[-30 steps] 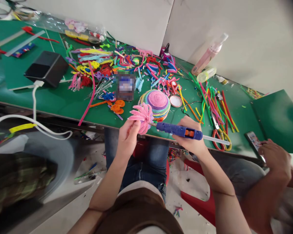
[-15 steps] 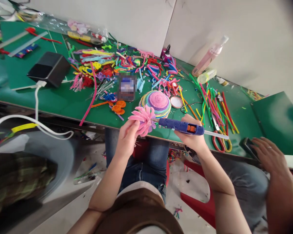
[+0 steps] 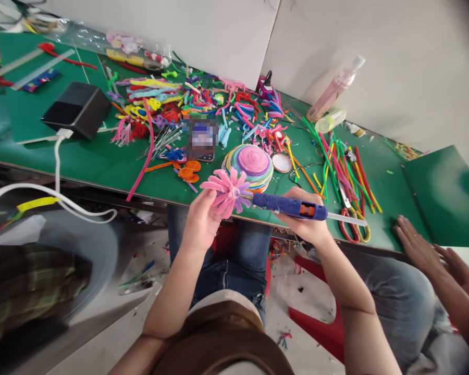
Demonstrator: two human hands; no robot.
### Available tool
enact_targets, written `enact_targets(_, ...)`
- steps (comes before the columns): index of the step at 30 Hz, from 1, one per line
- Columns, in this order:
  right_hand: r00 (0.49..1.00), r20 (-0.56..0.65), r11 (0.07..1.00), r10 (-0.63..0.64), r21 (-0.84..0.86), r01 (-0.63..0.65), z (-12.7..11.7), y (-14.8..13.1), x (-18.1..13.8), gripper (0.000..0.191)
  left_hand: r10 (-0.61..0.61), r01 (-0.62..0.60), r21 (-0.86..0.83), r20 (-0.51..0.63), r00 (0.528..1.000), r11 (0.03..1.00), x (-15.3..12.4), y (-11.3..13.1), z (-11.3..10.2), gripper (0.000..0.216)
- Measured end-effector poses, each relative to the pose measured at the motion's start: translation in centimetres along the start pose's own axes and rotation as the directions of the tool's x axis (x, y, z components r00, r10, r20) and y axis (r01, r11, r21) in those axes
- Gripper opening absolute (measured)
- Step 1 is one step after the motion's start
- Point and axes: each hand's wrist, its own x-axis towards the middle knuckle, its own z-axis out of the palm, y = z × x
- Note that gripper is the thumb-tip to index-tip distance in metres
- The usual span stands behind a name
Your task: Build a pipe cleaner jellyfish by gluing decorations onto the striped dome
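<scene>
Pinching a pink-and-purple pipe-cleaner flower (image 3: 230, 191) in the left hand (image 3: 200, 225), above the front edge of the counter (image 3: 101, 162); gripping a blue glue gun (image 3: 285, 205) in the right hand (image 3: 304, 227), lengthwise along that edge, with nozzle (image 3: 250, 196) toward the left, just beside the purple petals (image 3: 243, 200).

green worktop (image 3: 101, 162) | left: black box (image 3: 78, 109), long pink pipe cleaner (image 3: 146, 155) | centre: heap of pipe-cleaner pieces (image 3: 152, 91), striped dome (image 3: 253, 160) just beside a round lid (image 3: 282, 163), orange coils (image 3: 188, 171) | right: scissors (image 3: 344, 198) among long pipe cleaners (image 3: 337, 162), pink bottle (image 3: 332, 92) near the wall (image 3: 410, 73)
</scene>
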Motion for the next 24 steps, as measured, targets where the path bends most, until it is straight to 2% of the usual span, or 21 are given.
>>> enact_targets(5, 0.998, -0.063, 0.999, -0.006, -0.054, 0.002, 0.2, -0.4, 0.3, 0.024, -0.025, 0.025, -0.004, 0.012, 1.0, 1.0, -0.1, 0.1, 0.0, 0.031)
enact_targets(9, 0.998, -0.06, 0.997, -0.025, -0.073, 0.021, 0.1, -0.5, 0.6, 0.031, 0.044, -0.046, 0.044, 0.029, 0.999, 0.998, -0.1, -0.4, -0.3, 0.03)
enact_targets(20, 0.994, 0.009, 0.987, -0.113, -0.112, 0.114, 0.1, -0.3, 0.1, 0.03, 0.097, -0.098, 0.043, 0.014, 0.995, 0.994, 0.1, -0.9, -0.6, 0.025)
enact_targets(24, 0.997, -0.014, 0.993, -0.077, -0.091, 0.076, -0.1, -0.2, 0.0, 0.03, 0.08, -0.081, 0.035, 0.023, 0.997, 0.996, 0.1, -0.8, -0.5, 0.026)
